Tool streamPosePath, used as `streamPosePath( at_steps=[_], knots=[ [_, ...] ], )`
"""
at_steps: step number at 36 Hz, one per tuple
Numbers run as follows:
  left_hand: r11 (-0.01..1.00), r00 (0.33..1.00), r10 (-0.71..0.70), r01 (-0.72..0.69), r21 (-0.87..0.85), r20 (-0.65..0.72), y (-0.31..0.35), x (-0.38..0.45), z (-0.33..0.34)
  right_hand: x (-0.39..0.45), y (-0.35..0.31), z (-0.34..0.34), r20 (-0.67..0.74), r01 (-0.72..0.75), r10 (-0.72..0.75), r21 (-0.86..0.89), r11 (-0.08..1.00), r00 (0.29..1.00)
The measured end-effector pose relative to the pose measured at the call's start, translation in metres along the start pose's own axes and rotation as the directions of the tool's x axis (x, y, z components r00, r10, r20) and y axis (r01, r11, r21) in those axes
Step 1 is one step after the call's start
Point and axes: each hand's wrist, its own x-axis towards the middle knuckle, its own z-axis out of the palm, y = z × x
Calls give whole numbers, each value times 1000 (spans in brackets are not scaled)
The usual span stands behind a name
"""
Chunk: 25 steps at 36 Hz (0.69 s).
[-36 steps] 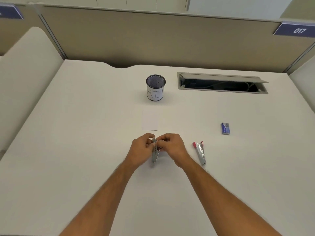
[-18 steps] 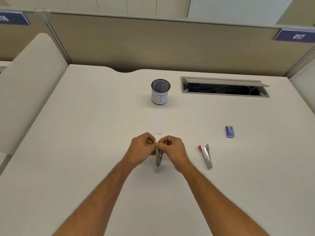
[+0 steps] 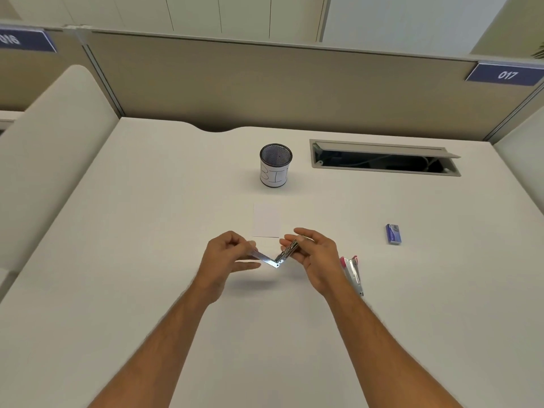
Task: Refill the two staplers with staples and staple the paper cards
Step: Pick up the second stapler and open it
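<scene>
Even, soft overhead light; whole desk (image 3: 117, 260) bright, slightly greenish cast. Faint diffuse shadow under my hands, toward 6 o'clock. Small glare spot on the metal stapler (image 3: 275, 262) I hold, at its hinge. My left hand (image 3: 226, 256) shows slight motion blur at the fingertips. Wide-angle bending at 9 and 3 o'clock: partition edges curve. Number plate (image 3: 504, 74) at 2 o'clock readable; the one at 10 o'clock soft.

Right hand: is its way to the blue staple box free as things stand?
Probably not yet. The right hand grips the opened stapler, as does the left hand. Bare desk lies between it and the blue staple box.
</scene>
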Motion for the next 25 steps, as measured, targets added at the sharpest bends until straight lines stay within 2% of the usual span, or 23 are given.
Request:
streamPosePath(
  at_steps=[6,11,19,25],
  knots=[
    [964,944,-254,229,139,208,1,-2,2,-1,-5,1,73,36,-41,66,997,997],
    [951,917,-266,199,237,297,-3,-7,14,-7,-4,5,180,8,-21,69,998,984],
    [951,927,-258,194,240,272,-3,-7,35,-8,-4,5,256,-26,15,41,999,967],
    [949,956,-263,233,211,129,-1,1,54,-7,-2,4,257,-18,15,8,1000,966]
  ],
)
